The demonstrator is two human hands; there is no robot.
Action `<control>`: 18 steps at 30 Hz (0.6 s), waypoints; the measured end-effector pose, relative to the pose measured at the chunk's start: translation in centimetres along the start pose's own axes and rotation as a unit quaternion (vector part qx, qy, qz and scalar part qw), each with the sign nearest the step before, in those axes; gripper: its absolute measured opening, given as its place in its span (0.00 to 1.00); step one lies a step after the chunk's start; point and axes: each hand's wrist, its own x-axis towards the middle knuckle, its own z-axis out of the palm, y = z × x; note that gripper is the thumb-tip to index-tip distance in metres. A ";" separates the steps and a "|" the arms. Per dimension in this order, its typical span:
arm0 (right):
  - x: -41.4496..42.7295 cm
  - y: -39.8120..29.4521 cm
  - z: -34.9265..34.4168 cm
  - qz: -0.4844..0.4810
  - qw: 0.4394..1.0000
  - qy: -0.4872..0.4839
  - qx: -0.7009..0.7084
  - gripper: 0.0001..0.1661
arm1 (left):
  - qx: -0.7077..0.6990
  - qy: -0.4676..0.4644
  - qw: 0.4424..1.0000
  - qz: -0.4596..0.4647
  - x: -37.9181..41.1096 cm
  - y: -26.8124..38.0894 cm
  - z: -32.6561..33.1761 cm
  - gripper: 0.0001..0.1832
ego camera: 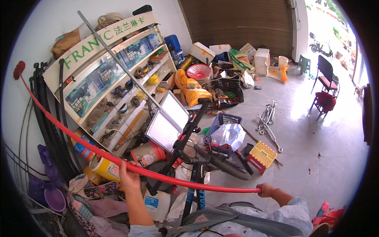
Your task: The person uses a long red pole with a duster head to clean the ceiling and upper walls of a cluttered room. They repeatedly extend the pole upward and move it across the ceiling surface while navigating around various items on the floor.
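A long red pole (189,184) runs across the view in front of me, bowed by the lens. At its far end, beside the wall at the upper left, is a red brush-like head (19,70). My left hand (129,175) is wrapped around the pole partway along. My right hand (265,190) grips its near end. Under the pole stands a black bicycle (192,189) with blue lettering on its frame. A white display shelf (109,38), bearing writing and cluttered with small goods, leans in view behind the pole's left half.
A metal bar with white panels (164,130) stands before the shelf. A yellow-and-red step stool (262,154), a dark plastic basket (222,121) and metal turnbuckles (268,118) are on the tiled floor. Cloths (94,201) and a white jug (157,204) lie near me. A chair (325,77) stands right.
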 end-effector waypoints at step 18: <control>-4.9 12.7 0.7 0.084 0.985 -0.134 -0.064 0.17 | 0.019 0.009 0.996 -0.084 -10.5 -8.2 1.0 0.13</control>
